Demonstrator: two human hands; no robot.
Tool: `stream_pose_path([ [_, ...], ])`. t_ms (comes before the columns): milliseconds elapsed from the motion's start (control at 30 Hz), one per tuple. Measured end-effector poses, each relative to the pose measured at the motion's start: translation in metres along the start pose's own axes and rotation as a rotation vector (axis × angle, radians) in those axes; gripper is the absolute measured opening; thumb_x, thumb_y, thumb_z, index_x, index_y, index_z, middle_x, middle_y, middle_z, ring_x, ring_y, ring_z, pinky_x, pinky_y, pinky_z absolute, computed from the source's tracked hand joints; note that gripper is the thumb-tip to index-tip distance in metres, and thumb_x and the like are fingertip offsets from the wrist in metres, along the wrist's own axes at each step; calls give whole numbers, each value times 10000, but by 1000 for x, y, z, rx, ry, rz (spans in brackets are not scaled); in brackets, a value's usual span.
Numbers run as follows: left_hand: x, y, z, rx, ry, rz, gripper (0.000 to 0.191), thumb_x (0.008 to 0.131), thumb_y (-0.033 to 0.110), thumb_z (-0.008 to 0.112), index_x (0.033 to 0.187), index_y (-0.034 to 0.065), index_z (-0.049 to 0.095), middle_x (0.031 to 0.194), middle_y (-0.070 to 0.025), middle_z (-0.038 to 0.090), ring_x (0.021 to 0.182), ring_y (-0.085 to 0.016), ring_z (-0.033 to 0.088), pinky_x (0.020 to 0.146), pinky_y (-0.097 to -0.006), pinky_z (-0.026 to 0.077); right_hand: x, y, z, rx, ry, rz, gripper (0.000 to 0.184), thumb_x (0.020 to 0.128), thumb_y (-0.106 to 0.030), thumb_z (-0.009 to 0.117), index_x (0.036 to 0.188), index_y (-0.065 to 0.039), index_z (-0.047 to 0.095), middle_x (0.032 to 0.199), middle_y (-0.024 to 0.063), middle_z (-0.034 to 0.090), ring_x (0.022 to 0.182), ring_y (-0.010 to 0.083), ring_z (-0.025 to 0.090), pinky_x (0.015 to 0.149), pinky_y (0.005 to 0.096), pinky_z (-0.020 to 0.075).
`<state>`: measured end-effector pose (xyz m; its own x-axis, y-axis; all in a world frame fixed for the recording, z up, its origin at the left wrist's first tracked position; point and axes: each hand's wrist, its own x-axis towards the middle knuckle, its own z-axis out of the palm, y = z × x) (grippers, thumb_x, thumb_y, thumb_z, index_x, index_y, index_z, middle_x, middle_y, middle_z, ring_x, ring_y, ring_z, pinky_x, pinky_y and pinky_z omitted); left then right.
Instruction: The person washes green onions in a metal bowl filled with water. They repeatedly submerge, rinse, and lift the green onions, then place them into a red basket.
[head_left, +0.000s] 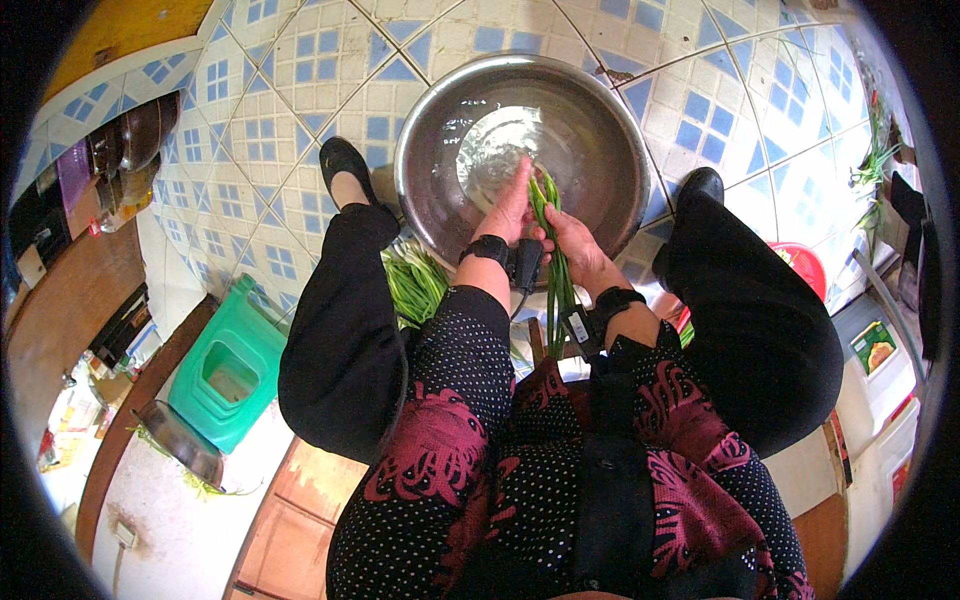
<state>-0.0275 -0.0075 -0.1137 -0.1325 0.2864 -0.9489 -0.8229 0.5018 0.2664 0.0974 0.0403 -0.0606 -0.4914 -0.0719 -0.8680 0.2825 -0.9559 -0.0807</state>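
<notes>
A bunch of green scallions (558, 289) is gripped in my right hand (576, 241), with the long leaves trailing back towards my lap. Its other end leans over a wide stainless steel basin (416, 150) that holds clear water (499, 142). My left hand (513, 196) is beside this end, seen edge-on above the water. Its palm faces the scallions and most of its fingers are hidden, so its hold on them is unclear. Both wrists wear black straps with small devices. More scallions (417, 283) lie in a pile near my left leg.
A green plastic stool (225, 375) stands at left, with a metal bowl (184, 442) tilted beside it. At right are a red plastic container (806, 266) behind my leg and loose scallions (874, 161) along the tiled floor (705, 75). My feet flank the basin.
</notes>
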Motion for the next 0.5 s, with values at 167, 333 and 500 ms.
stream_pose_path([
  [167,-6,-2,18,-210,-158,-61,399,912,502,540,998,112,527,781,-40,590,693,-216,596,569,-367,503,7,-1,-3,181,72,-57,379,967,-375,480,1124,-45,582,889,35,598,737,147,570,626,298,481],
  [333,10,22,12,298,252,177,275,933,307,510,988,39,493,745,-105,580,538,-207,565,444,-340,466,9,1,4,-40,71,-20,447,949,-372,534,1191,2,544,1004,57,634,851,158,605,771,306,493],
  [500,6,51,0,476,222,447,749,820,404,672,1324,-60,372,1200,-240,536,1103,-324,543,955,-385,419,8,3,6,-114,61,-45,430,948,-274,546,1293,-26,487,1111,55,611,972,152,573,854,307,467],
])
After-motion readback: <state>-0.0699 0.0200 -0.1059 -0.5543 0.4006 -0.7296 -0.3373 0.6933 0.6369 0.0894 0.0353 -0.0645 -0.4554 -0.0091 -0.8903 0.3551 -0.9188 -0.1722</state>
